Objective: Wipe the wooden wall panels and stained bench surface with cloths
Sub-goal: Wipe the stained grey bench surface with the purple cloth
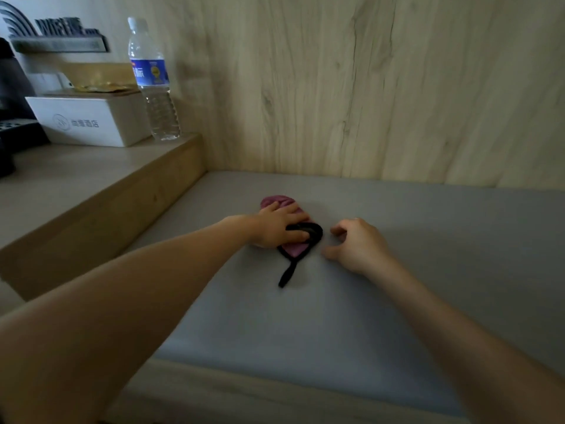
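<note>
Now the left hand (276,226) presses the purple cloth (282,203); the right hand (356,243) hovers loosely curled just beside.

A purple cloth (279,201) with black trim lies on the grey bench surface (397,270); at twelve o'clock, pale wood-grain wall panels (336,87); at ten, a blue-labelled clear bottle (153,81) and white box (91,120).

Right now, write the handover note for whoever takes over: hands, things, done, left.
Left hand: pressing flat on the purple cloth, which has a black strap, on the grey bench surface.
Right hand: beside the cloth, fingers loosely curled, holding nothing.
Wooden wall panels rise behind the bench.
Done: cannot tell what has been wiped; no stain shows.
Left: wipe the bench, then the panels.
</note>
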Tool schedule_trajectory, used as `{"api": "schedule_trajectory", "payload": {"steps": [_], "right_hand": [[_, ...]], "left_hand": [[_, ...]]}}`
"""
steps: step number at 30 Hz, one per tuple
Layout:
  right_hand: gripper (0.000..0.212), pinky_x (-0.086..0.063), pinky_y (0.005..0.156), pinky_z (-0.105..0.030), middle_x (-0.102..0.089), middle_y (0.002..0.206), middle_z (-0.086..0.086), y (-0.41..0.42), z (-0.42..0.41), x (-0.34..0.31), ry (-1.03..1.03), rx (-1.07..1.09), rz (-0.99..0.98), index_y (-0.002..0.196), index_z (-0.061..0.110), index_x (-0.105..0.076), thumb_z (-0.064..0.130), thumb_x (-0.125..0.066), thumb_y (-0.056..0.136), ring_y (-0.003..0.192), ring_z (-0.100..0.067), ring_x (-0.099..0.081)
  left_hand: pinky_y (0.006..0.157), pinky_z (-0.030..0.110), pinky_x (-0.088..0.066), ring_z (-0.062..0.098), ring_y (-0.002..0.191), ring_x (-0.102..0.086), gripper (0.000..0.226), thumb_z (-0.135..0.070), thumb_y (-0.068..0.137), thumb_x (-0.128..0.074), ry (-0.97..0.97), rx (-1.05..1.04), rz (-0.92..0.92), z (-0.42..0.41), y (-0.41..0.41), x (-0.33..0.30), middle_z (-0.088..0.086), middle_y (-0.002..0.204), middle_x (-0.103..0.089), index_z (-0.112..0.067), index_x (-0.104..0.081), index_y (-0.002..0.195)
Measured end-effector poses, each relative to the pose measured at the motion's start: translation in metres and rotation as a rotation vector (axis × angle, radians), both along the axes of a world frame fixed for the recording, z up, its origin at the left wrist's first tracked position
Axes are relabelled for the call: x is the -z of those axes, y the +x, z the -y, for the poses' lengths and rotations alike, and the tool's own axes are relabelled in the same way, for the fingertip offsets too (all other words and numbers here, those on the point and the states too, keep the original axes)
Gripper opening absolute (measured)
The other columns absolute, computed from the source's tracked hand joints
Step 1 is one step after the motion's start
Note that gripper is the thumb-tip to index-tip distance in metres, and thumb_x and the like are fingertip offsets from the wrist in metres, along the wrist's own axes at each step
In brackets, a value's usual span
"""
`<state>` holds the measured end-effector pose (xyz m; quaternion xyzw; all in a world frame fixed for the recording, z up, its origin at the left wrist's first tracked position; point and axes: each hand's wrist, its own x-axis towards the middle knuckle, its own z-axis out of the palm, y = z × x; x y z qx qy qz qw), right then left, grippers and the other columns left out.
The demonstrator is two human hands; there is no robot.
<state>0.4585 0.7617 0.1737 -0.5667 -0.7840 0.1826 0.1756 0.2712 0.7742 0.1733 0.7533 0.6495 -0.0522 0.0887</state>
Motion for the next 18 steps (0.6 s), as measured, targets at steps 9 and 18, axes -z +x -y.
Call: {"api": "schedule_trajectory", "payload": {"steps": [9,18], "right_hand": [[0.042,-0.043,0.088,-0.024,-0.063,0.120,-0.008,0.011,-0.004,0.007,-0.055,0.041,-0.192,0.120,0.011,-0.063,0.009,-0.068,0.078,0.111,-0.022,-0.059],[0.034,-0.041,0.090,-0.021,-0.067,0.113,-0.010,-0.020,0.015,-0.014,0.023,0.142,-0.404,0.110,0.007,-0.068,-0.003,-0.047,0.085,0.109,-0.024,-0.060]], "left_hand": [[0.119,0.043,-0.004,0.031,0.146,-0.005,0.057,-0.055,0.097,-0.030,0.152,-0.158,0.037,-0.010,0.025,0.012,-0.003,0.159,-0.011,-0.032,-0.023,0.149],[0.114,0.036,-0.024,0.014,0.140,-0.027,0.060,-0.053,0.089,-0.053,0.072,0.047,0.214,0.073,0.012,-0.007,-0.011,0.152,-0.031,-0.034,-0.037,0.143]]}}
